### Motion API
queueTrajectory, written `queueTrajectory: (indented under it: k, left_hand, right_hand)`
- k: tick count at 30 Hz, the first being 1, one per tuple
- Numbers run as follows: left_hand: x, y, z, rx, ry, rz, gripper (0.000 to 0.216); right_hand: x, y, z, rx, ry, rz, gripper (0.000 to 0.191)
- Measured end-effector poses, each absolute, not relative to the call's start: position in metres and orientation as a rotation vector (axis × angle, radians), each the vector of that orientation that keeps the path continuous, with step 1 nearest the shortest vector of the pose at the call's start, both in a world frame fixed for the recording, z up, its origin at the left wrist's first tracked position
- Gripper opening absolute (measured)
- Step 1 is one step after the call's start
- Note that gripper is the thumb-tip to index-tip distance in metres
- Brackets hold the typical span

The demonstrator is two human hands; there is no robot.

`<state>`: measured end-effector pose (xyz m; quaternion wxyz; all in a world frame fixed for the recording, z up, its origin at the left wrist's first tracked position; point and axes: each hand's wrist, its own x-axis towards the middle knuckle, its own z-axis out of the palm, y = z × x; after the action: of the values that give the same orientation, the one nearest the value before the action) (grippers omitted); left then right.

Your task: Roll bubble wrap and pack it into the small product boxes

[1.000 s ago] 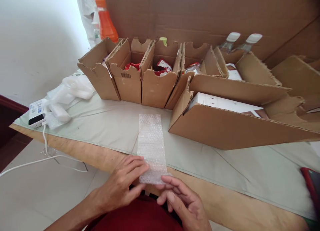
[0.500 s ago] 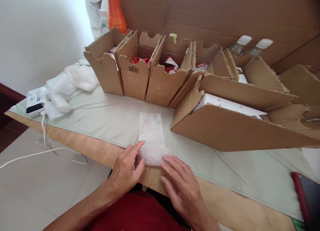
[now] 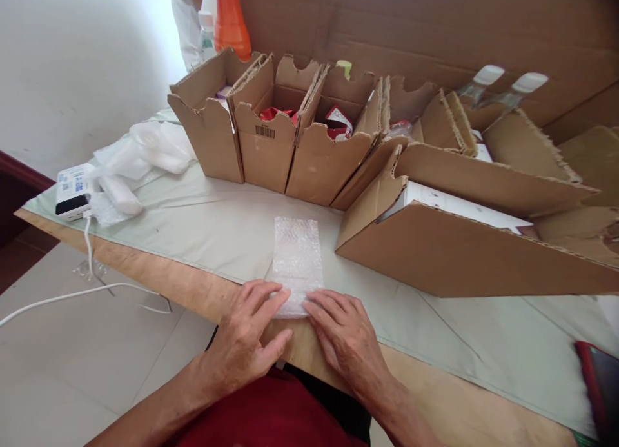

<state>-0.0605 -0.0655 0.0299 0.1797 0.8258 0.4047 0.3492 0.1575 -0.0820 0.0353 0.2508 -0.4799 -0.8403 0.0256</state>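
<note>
A strip of clear bubble wrap (image 3: 296,257) lies flat on the pale green cloth (image 3: 213,234) near the table's front edge. Its near end is rolled or folded over. My left hand (image 3: 249,334) presses that near end with its fingertips from the left. My right hand (image 3: 341,334) presses it from the right, fingers flat. Both hands rest on the bubble wrap side by side, palms down, over the wooden table edge (image 3: 159,286).
A row of open cardboard bins (image 3: 271,144) with red packets stands behind. A long cardboard tray (image 3: 464,253) holding a white box lies at right. Plastic bags (image 3: 140,153), a small white device (image 3: 72,192) and its cable sit at left. Bottles stand at the back.
The near end of the bubble wrap has been rolled forward, making the flat strip shorter. Both hands have moved forward onto the table with it.
</note>
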Motion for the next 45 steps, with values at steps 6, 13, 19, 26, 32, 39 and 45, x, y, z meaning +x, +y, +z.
queueTrajectory:
  k: [6,13,19,26,32,39,45]
  left_hand:
    - [-0.059,-0.062,0.024,2.247,1.091,1.012,0.030]
    - [-0.049,-0.038,0.025,2.354,1.250,0.963,0.022]
    - [-0.051,-0.044,0.028,2.376,1.250,1.007,0.025]
    - [-0.060,-0.050,0.031,2.283,1.055,0.956,0.030]
    - [-0.051,-0.023,0.024,2.372,1.241,0.966,0.023]
    - [-0.059,-0.033,0.027,2.372,1.216,1.024,0.025]
    - [-0.062,-0.037,0.027,2.327,1.170,0.958,0.024]
  right_hand:
    - [0.161,-0.079,0.043,-1.319,-2.140,0.312,0.020]
    - [0.164,-0.088,0.042,-1.339,-2.108,-0.034,0.022]
    - [0.162,-0.079,0.034,-1.346,-2.231,0.055,0.023]
    - [0.167,-0.082,0.046,-1.338,-2.134,0.327,0.021]
    - [0.163,-0.080,0.039,-1.388,-2.197,0.025,0.026]
    - [0.161,-0.061,0.038,-1.352,-2.239,0.187,0.023]
    - [0.165,-0.067,0.050,-1.443,-2.163,0.366,0.023]
